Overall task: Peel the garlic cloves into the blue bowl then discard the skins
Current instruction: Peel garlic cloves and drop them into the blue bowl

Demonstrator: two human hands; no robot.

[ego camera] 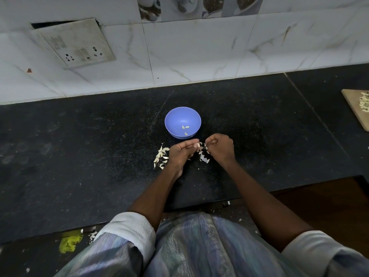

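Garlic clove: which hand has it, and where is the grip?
The left hand pinches the garlic clove at its fingertips; the right hand pinches its skin.

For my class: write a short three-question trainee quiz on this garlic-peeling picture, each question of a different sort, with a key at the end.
1. True or false: the blue bowl holds no peeled cloves yet.
2. Where does the pile of unpeeled cloves lie?
A. inside the bowl
B. on the counter beside the left hand
C. on the wooden board
3. Fill in: the left hand pinches a garlic clove while the right hand works at it above loose ____ on the counter.

Key:
1. False; three peeled cloves lie in it.
2. B
3. skins
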